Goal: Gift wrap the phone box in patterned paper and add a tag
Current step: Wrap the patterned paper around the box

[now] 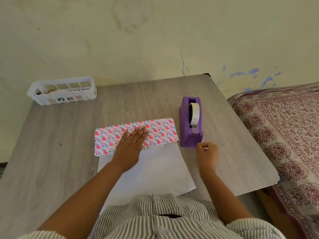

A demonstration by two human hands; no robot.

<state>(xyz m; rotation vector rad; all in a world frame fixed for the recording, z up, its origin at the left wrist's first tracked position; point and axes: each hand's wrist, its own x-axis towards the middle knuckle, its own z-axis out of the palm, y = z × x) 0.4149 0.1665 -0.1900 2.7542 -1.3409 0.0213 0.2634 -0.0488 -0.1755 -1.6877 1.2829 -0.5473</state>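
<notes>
Left hand (129,145) presses flat on heart-patterned paper (160,131); right hand (206,153) pinches tape beside the purple dispenser (189,123). White basket (62,90) holds small, indistinct items.

There is a single view, from a camera on the person's head, looking forward and steeply down over the table (69,135). It sits close above the table's near edge: the person's striped shirt (155,218) fills the bottom of the frame, and both forearms reach up into it from there. Beyond the table's far edge, the wall (155,40) takes up the upper third. To the right of the table, a bed (284,126) enters the frame. The wide lens bows the table's edges outward.
</notes>
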